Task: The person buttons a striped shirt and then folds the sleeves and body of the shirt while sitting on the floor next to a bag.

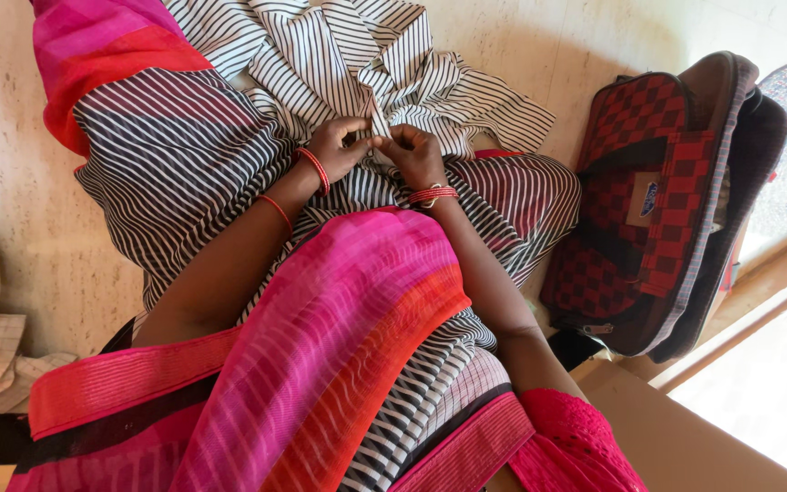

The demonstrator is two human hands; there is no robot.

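1. Nearest the camera, a pink and red drape (339, 364) fills the lower centre of the frame, over the lap; both forearms run up from it.
2. At upper centre the left hand (337, 146) and right hand (416, 155) meet, fingertips pinched shut on 1 narrow fold.
3. That fold belongs to the striped cloth (357, 55), which spreads upward from the pinch, equally close to both hands.
4. At right lies a red checked bag (649, 200).
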